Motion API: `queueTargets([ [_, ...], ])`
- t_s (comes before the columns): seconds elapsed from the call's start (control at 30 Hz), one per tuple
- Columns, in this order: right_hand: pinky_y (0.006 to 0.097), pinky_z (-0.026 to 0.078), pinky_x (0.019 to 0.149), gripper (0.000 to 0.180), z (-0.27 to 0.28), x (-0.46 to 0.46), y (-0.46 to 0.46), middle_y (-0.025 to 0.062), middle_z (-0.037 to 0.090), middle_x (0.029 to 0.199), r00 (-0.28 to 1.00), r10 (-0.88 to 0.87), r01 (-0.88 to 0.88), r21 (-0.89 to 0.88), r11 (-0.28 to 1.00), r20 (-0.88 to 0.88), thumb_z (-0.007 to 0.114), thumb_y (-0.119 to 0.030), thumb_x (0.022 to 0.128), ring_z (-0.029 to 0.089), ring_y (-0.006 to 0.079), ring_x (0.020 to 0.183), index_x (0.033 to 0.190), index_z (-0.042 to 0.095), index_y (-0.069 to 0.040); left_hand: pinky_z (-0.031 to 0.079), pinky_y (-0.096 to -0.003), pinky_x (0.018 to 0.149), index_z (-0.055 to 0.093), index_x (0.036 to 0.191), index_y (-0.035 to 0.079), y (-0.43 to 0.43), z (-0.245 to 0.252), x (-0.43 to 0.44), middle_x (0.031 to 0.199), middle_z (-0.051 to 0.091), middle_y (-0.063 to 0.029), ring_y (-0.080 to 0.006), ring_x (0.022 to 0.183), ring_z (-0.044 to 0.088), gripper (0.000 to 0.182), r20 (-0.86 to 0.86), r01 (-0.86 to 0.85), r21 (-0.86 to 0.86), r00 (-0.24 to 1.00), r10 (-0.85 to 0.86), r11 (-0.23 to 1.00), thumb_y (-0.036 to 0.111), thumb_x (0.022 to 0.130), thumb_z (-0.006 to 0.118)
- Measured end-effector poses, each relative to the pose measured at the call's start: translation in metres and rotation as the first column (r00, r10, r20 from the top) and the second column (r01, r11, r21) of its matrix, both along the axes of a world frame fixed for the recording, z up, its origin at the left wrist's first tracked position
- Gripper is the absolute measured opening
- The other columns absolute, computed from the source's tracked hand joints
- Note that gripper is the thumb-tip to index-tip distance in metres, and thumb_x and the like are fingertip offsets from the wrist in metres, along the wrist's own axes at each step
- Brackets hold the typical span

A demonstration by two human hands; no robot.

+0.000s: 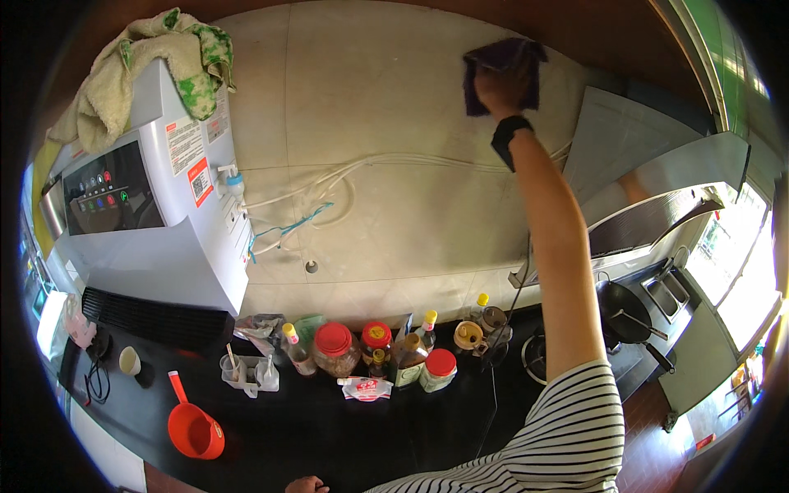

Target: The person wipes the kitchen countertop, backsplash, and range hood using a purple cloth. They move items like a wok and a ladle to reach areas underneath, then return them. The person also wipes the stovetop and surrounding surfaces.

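Observation:
High on the tiled wall (394,92), my right hand (505,89) presses a dark purple cloth (471,92) against the tiles, the arm stretched up and a black band at the wrist. Below that arm, white tubes (394,158) run along the wall towards the range hood (635,142). Only part of my left hand (308,485) shows at the bottom edge, low by the black countertop (345,437); its fingers look curled, and whether it holds anything is hidden. The nearest item to it is a red plastic dipper (197,431) on the counter.
A white water dispenser (179,246) with a towel (117,92) on top stands left. Bottles and red-lidded jars (333,340) line the counter's back, beside a divided container (249,374). A wok (622,311) and a sink (666,296) are at right. A black cord (521,289) hangs near my right arm.

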State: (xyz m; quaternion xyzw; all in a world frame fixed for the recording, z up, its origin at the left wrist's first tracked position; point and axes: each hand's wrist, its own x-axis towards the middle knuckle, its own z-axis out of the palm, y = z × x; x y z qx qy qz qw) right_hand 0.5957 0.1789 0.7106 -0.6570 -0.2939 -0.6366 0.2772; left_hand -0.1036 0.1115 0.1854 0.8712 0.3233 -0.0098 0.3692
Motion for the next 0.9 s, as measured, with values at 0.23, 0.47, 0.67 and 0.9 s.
queueTargets([
  [0.23, 0.0617, 0.006, 0.115, 0.081, -0.111, -0.063, 0.017, 0.0296, 0.028, 0.15, 0.979, 0.197, -0.176, -0.299, 0.938, 0.042, 0.061, -0.039, 0.081, 0.019, 0.0467, 0.141, 0.144, 0.034, 0.004, 0.049, -0.0482, 0.077, 0.065, 0.091, 0.003, -0.008, -0.01, -0.002, 0.091, 0.066, -0.0206, -0.0408, 0.089, 0.062, 0.026, 0.078, -0.019, 0.005, 0.997, 0.019, 1.0, 0.028, 0.087, 0.061],
  [0.47, 0.0615, 0.008, 0.115, 0.081, -0.027, -0.048, 0.038, 0.0326, 0.031, 0.148, 0.998, 0.056, -0.053, -0.153, 0.987, 0.02, 0.059, -0.039, 0.082, 0.018, 0.0474, 0.141, 0.145, 0.034, 0.004, 0.049, -0.0486, 0.076, 0.065, 0.092, 0.003, -0.007, -0.019, -0.034, 0.092, 0.066, -0.0207, -0.0412, 0.089, 0.061, 0.026, -0.025, -0.069, -0.01, 0.997, 0.069, 0.998, 0.029, 0.088, 0.059],
  [0.67, 0.0603, 0.007, 0.116, 0.079, -0.091, -0.109, 0.047, 0.0298, 0.034, 0.147, 0.993, 0.113, -0.099, -0.294, 0.951, 0.032, 0.058, -0.041, 0.083, 0.021, 0.0459, 0.141, 0.144, 0.036, 0.003, 0.049, -0.0469, 0.081, 0.068, 0.097, 0.004, 0.008, -0.084, -0.069, 0.094, 0.066, -0.0233, -0.0381, 0.093, 0.063, 0.031, -0.038, -0.123, -0.141, 0.992, 0.119, 0.982, 0.033, 0.088, 0.06],
  [0.9, 0.0626, 0.01, 0.114, 0.076, -0.033, -0.108, 0.059, 0.0257, 0.036, 0.148, 0.97, 0.229, -0.201, -0.263, 0.944, 0.08, 0.057, -0.039, 0.084, 0.025, 0.0458, 0.139, 0.145, 0.035, 0.001, 0.053, -0.0426, 0.082, 0.066, 0.096, 0.002, 0.046, -0.153, -0.089, 0.097, 0.065, -0.0174, -0.0345, 0.101, 0.063, 0.041, -0.278, -0.503, 0.117, 0.811, 0.515, 0.856, 0.04, 0.084, 0.066],
])
